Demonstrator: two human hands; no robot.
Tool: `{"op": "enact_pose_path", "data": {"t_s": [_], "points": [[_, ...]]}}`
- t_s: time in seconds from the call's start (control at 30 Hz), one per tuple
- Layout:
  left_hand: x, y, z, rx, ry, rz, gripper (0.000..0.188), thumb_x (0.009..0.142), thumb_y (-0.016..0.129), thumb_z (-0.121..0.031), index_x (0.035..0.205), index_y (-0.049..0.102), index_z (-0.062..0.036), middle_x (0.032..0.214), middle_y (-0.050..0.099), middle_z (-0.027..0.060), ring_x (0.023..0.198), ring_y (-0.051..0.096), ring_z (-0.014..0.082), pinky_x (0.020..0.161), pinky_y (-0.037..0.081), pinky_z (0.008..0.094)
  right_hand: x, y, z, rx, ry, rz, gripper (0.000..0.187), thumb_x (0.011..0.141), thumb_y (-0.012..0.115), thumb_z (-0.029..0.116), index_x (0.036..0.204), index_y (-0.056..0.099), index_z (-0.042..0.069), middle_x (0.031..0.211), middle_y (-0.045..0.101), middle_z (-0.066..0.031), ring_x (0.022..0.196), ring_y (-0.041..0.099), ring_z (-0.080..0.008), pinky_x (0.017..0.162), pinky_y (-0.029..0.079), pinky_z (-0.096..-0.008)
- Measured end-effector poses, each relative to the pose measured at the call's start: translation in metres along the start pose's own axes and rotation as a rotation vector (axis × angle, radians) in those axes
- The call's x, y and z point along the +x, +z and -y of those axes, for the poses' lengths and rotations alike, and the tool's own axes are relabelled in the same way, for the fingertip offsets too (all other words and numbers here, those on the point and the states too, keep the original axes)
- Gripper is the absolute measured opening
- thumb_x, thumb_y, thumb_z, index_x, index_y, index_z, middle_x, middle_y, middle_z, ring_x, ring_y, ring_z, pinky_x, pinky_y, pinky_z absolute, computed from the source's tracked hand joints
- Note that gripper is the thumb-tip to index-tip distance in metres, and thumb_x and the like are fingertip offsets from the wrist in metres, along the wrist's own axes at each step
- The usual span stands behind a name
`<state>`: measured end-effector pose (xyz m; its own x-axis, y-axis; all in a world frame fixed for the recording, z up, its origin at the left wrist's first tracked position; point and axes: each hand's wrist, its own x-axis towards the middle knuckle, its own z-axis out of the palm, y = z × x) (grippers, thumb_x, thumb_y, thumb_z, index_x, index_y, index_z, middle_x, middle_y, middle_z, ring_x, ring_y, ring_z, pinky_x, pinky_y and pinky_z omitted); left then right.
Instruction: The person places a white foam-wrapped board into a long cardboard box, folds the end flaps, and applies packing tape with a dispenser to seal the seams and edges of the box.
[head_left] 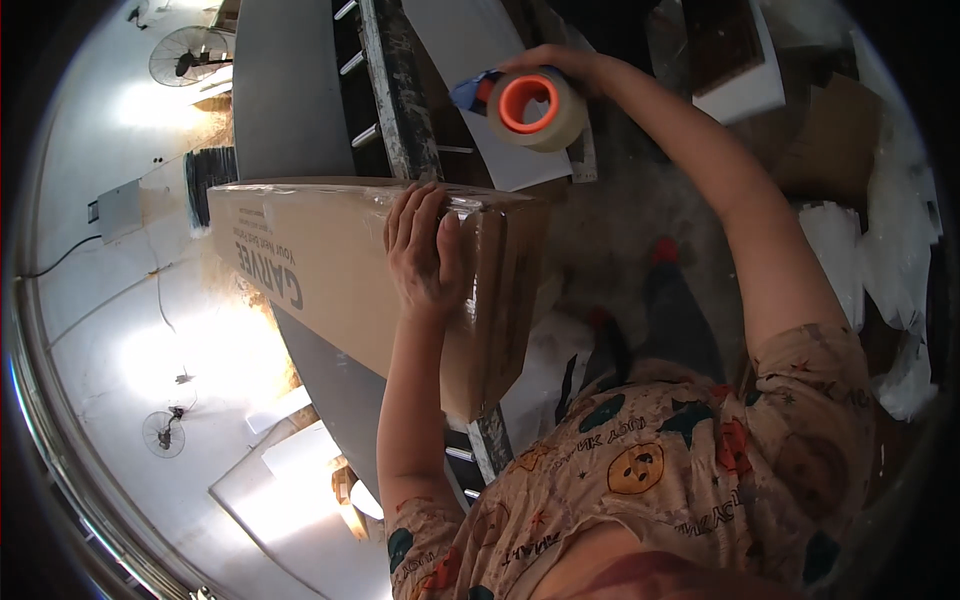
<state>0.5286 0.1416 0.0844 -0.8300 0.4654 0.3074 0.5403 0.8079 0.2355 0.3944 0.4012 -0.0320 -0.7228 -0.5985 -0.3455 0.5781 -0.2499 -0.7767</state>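
A long brown cardboard carton (350,270) with dark printing lies in front of me, clear tape shining along its near end. My left hand (425,245) rests on that end, fingers stretched out towards the carton's upper edge. Farther right, my right hand (550,62) is closed on a tape dispenser with a blue part (476,91). The dispenser carries a wide roll of clear tape (565,120) on an orange core. It is held apart from the carton, and most of my right fingers are hidden behind the roll.
The carton lies across a roller conveyor with a worn metal side rail (398,95) and a grey belt (285,85). White sheets (480,50) lie beyond. Cardboard (835,135) and crumpled plastic wrap (890,270) are at the right. Wall fans (187,56) show at left.
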Motion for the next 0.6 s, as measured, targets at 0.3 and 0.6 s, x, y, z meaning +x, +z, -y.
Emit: {"op": "enact_pose_path", "data": {"t_s": [0.3,0.6], "points": [[-0.018,-0.009,-0.005,0.084,-0.027,0.017,0.028,0.089,0.049,-0.02,0.105,0.061,-0.0007,0.112,0.062,0.0132,0.115,0.053,0.0287,0.102,0.028,0.0381,-0.058,0.001,-0.064,-0.485,0.015,0.371,0.046,0.079,0.071,0.027,0.117,0.062,0.003,0.102,0.066,-0.0086,0.097,0.06,-0.0133,0.088,0.046,-0.0275],[-0.026,0.013,0.012,0.096,0.124,-0.218,0.024,0.09,0.053,-0.029,0.094,0.067,-0.0098,0.098,0.067,0.0076,0.102,0.06,0.025,0.095,0.032,0.0395,-0.163,0.147,-0.21,0.055,-0.434,-0.415,0.055,0.085,0.055,0.03,0.131,0.05,-0.001,0.111,0.063,-0.0116,0.103,0.058,-0.0161,0.093,0.041,-0.0275]]}}
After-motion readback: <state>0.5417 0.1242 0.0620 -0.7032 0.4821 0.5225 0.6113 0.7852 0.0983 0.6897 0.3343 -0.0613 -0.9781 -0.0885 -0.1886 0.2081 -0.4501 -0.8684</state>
